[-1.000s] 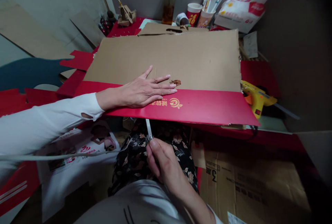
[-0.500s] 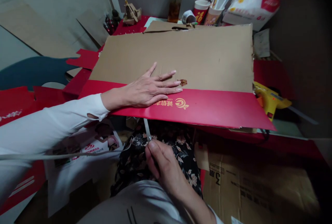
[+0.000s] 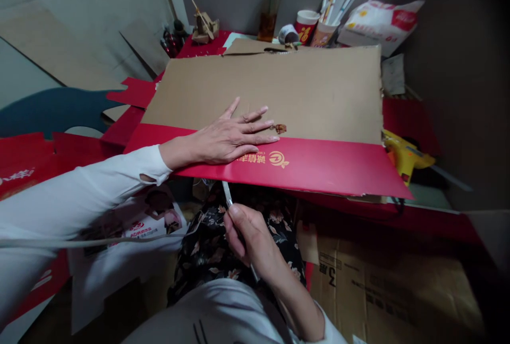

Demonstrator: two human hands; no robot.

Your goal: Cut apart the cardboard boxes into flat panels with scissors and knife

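A large cardboard sheet (image 3: 314, 89) lies in front of me, brown with a folded red strip (image 3: 334, 166) and gold print along its near edge. My left hand (image 3: 233, 134) rests flat on it, fingers spread, across the line where brown meets red. Below that edge my right hand (image 3: 251, 235) is closed around a utility knife (image 3: 227, 192) with a narrow metal blade pointing up. The blade's tip reaches the underside of the red edge and is hidden there. Near my left fingertips is a small torn brown spot (image 3: 280, 128).
A yellow glue gun (image 3: 406, 158) lies by the sheet's right edge. Behind stand a bottle (image 3: 269, 12), a red paper cup (image 3: 306, 25), a cup of sticks (image 3: 323, 35) and a tissue pack (image 3: 378, 25). A pale cable (image 3: 99, 240) crosses at left; a carton (image 3: 382, 285) lies below right.
The view has shifted slightly, so the sheet and glue gun appear a little further left. My left hand keeps its place on the sheet; my right hand with the knife has moved slightly toward the edge.
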